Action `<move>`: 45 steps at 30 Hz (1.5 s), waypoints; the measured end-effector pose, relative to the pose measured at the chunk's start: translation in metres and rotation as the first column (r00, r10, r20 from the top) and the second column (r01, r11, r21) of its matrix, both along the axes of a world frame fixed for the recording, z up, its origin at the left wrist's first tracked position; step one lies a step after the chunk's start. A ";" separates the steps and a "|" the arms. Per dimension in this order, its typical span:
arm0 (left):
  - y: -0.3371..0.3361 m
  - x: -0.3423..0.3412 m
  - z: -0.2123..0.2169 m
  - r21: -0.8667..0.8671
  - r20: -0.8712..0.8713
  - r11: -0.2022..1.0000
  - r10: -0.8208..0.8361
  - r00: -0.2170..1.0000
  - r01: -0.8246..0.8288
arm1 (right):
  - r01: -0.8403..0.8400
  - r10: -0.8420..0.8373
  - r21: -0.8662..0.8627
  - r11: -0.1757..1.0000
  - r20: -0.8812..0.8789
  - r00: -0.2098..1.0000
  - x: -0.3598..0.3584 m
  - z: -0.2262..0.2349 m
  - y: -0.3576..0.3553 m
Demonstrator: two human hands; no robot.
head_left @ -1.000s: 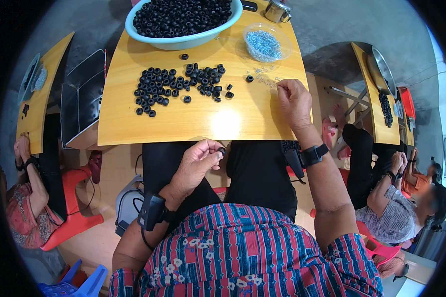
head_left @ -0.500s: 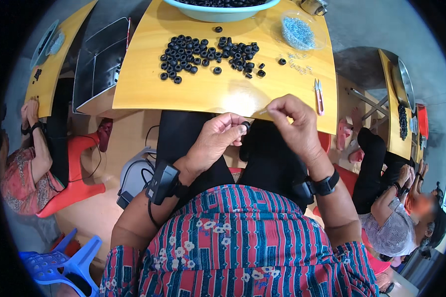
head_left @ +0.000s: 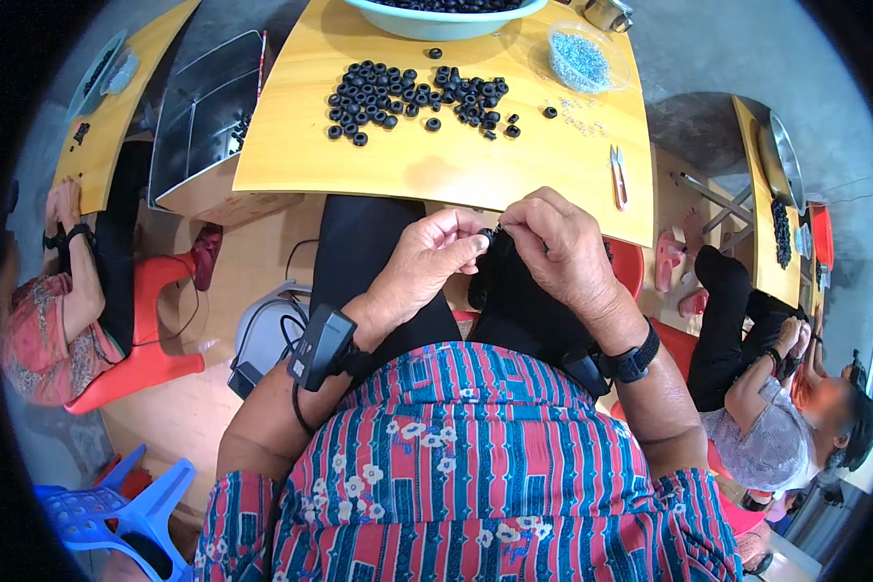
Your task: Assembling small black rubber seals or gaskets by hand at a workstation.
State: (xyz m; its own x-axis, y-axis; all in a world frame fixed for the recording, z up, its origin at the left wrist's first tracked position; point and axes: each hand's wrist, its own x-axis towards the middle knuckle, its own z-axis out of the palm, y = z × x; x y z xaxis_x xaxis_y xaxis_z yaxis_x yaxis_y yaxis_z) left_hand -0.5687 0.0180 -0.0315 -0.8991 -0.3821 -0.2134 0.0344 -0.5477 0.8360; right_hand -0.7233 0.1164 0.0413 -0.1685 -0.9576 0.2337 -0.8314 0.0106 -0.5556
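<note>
My left hand pinches a small black ring between thumb and fingertips, just off the table's near edge and above my lap. Right beside it my right hand is closed in a pinch, its fingertips meeting the ring. Whatever lies between those fingertips is hidden. Beyond my hands, several loose black rings are spread on the yellow table. To their right sits a clear plastic tub holding small clear bluish pieces, with several more clear pieces scattered in front of it.
Thread snips lie near the table's right edge. A pale blue basin of black rings stands at the far side, a metal container beside it. An open dark box is left of the table. Other people sit at tables on both sides.
My right hand, which held a small clear piece apart from the ring, has moved left and come up against it. My left hand still grips the ring.
</note>
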 end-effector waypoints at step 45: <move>-0.010 -0.006 -0.027 0.031 0.043 0.999 -0.038 0.998 0.037 | 0.150 -0.149 -0.005 0.989 -0.141 0.979 -0.095 -0.036 -0.077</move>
